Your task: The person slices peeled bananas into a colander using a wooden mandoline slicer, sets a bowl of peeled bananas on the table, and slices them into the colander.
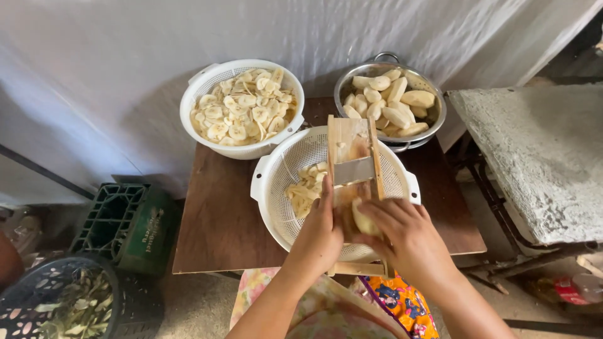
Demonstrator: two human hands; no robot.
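Hands [367, 235] on slicer [352, 166], colander rim [260, 179] close.

Two white plastic colanders [242, 107] [314, 182], one steel colander [389, 103], one wooden slicer [353, 169], one green crate [122, 226], one dark basket [56, 301], two hands [320, 235] [408, 235].

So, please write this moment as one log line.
left hand: steadies wooden slicer | right hand: presses peeled piece on slicer | under: white colander, few slices

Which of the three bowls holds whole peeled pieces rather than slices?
The metal colander at the back right. The two white plastic colanders, back left and near, hold thin slices.
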